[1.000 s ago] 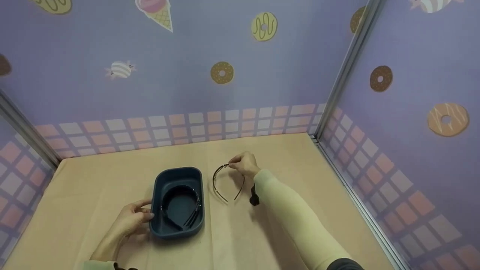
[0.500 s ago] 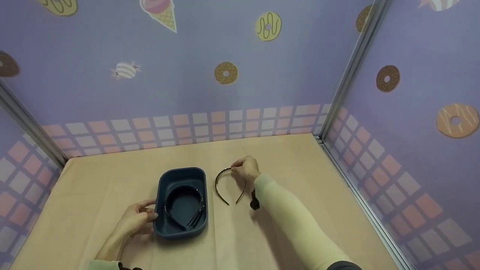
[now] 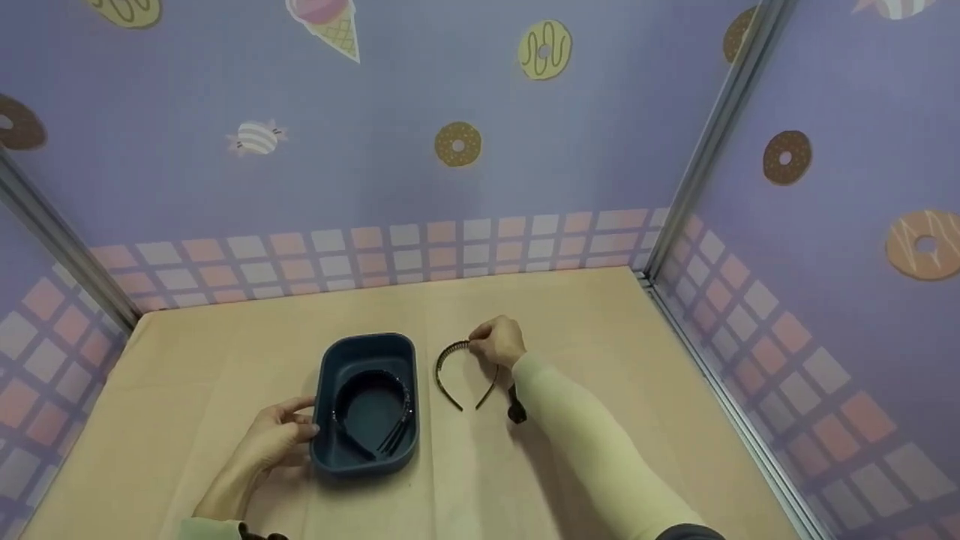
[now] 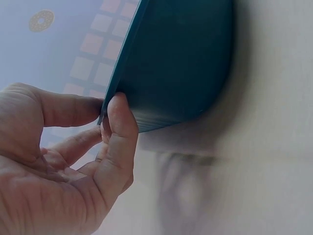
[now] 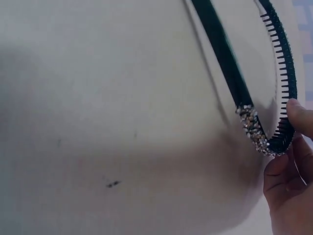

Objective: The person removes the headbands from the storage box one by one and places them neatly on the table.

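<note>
In the head view my left hand (image 3: 274,435) pinches the left rim of a dark blue rectangular box (image 3: 364,471). Thumb and fingers close on the box wall (image 4: 176,58) in the left wrist view. Inside the box lie dark headbands (image 3: 341,397); how many cannot be told. To the right of the box, my right hand (image 3: 504,341) pinches the curved top of a toothed dark headband (image 3: 442,367), its two ends towards me. The right wrist view shows the comb teeth (image 5: 283,73) and small pale beads (image 5: 253,128) on this headband, close to the pinching fingers.
A cream cloth (image 3: 225,352) covers the table. Behind it stands a purple wall (image 3: 375,150) printed with sweets, with a second patterned panel (image 3: 847,300) at the right. A small dark object (image 3: 517,411) hangs beside the right sleeve.
The headband in my right hand has come slightly towards me. My left hand stays on the box rim, and the head view has shifted a little.
</note>
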The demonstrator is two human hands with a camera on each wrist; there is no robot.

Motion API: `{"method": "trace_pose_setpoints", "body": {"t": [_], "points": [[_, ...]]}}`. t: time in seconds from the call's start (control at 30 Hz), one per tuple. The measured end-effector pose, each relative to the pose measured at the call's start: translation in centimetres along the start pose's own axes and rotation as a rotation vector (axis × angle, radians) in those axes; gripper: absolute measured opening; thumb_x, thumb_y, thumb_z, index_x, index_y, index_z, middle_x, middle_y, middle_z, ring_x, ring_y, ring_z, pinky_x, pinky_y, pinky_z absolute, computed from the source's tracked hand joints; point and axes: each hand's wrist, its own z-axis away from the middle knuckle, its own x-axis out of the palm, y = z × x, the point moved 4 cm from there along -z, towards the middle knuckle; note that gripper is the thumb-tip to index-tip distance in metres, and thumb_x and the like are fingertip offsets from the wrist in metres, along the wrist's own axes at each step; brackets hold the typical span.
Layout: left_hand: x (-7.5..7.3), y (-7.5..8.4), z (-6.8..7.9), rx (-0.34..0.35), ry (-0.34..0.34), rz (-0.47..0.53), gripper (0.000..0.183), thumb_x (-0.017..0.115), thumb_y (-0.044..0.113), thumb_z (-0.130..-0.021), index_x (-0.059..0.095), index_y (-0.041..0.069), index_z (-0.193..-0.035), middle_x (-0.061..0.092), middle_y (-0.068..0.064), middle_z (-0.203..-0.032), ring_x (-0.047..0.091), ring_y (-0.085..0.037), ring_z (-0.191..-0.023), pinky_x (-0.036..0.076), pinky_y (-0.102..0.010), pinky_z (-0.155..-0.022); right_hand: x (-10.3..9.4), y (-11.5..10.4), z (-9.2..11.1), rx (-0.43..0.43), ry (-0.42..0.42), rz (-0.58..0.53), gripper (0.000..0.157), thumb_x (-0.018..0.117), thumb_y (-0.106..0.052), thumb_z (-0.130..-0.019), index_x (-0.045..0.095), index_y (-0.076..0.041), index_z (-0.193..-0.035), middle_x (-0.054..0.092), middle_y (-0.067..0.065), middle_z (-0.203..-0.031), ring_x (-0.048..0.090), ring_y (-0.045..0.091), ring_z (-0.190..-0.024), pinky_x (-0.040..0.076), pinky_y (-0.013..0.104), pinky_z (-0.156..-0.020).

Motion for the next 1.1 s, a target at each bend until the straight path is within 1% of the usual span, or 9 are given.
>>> {"method": "trace_pose_setpoints", "body": {"t": [0.1,0.17,0.37,0.5,0.63,0.8,0.87,1.0,1.1], "points": [[0.0,-0.1,-0.1,-0.009,0.006,0.011,0.066,0.066,-0.004,-0.094,0.047,0.000,-0.157,0.058,-0.023,-0.121,0.071,-0.031,-0.096,0.062,-0.040,-0.070,0.1,0.2,0.0,0.002,0.001,-0.005,0.008,0.088,-0.010,-0.087,0.087,-0.015,-0.094,0.079,-0.002,-0.100,0.072,0.024,-0.105,0.058,0.043,-0.096],[-0.1,-0.1,-0.2,-0.007,0.003,0.001,0.066,0.066,-0.004,-0.094,0.046,-0.001,-0.157,0.058,-0.024,-0.120,0.071,-0.032,-0.096,0.062,-0.041,-0.070,0.2,0.3,0.0,-0.005,-0.001,0.000,0.008,0.088,-0.010,-0.087,0.087,-0.016,-0.093,0.079,-0.002,-0.099,0.072,0.024,-0.103,0.059,0.043,-0.095],[0.0,-0.1,0.0,-0.026,0.010,0.001,0.066,0.066,-0.004,-0.094,0.047,-0.001,-0.156,0.059,-0.022,-0.121,0.071,-0.029,-0.097,0.062,-0.041,-0.071,0.4,0.6,0.3,-0.010,-0.017,0.022,0.009,0.086,-0.011,-0.089,0.086,-0.019,-0.094,0.078,-0.005,-0.099,0.072,0.021,-0.101,0.059,0.040,-0.092],[0.1,0.0,0.1,-0.011,-0.014,0.002,0.067,0.067,-0.002,-0.095,0.043,-0.004,-0.158,0.058,-0.026,-0.124,0.072,-0.029,-0.095,0.063,-0.042,-0.072,0.2,0.5,0.3,-0.013,-0.013,0.024,0.011,0.085,-0.010,-0.089,0.086,-0.016,-0.098,0.078,-0.004,-0.100,0.071,0.021,-0.101,0.059,0.041,-0.091],[0.1,0.1,0.2,0.007,-0.019,0.003,0.067,0.067,-0.003,-0.096,0.041,-0.006,-0.158,0.058,-0.027,-0.122,0.073,-0.031,-0.093,0.063,-0.041,-0.070,0.0,0.2,0.3,-0.034,-0.017,0.032,0.015,0.085,-0.010,-0.091,0.085,-0.012,-0.106,0.077,-0.001,-0.102,0.070,0.021,-0.101,0.059,0.041,-0.091],[0.1,-0.2,0.1,0.001,-0.015,0.002,0.066,0.065,-0.003,-0.097,0.042,-0.003,-0.158,0.057,-0.025,-0.123,0.075,-0.036,-0.095,0.062,-0.038,-0.067,-0.5,-0.1,0.3,-0.061,-0.036,0.030,0.022,0.084,-0.010,-0.091,0.083,-0.008,-0.113,0.076,0.001,-0.099,0.069,0.021,-0.096,0.059,0.039,-0.086],[0.1,-0.3,0.1,-0.005,-0.010,0.007,0.065,0.065,-0.003,-0.097,0.043,-0.001,-0.158,0.057,-0.024,-0.123,0.075,-0.035,-0.094,0.062,-0.036,-0.065,-0.7,-0.3,0.2,-0.077,-0.036,0.032,0.023,0.085,-0.011,-0.090,0.083,-0.007,-0.113,0.076,0.002,-0.097,0.069,0.021,-0.094,0.059,0.039,-0.084],[0.1,-0.2,0.0,0.006,-0.014,0.002,0.066,0.065,-0.003,-0.097,0.041,-0.004,-0.159,0.058,-0.023,-0.121,0.074,-0.032,-0.093,0.062,-0.037,-0.066,-1.0,-0.9,0.2,-0.125,-0.028,0.039,0.024,0.085,-0.014,-0.090,0.083,-0.007,-0.113,0.076,0.002,-0.097,0.069,0.021,-0.094,0.059,0.039,-0.085],[0.2,-0.1,0.0,0.016,-0.018,-0.006,0.068,0.066,-0.004,-0.096,0.039,-0.006,-0.158,0.058,-0.023,-0.119,0.072,-0.031,-0.093,0.062,-0.039,-0.068,-1.1,-1.3,0.2,-0.161,-0.038,0.041,0.025,0.084,-0.014,-0.092,0.082,-0.004,-0.115,0.076,0.003,-0.099,0.069,0.021,-0.094,0.059,0.038,-0.084]]}}
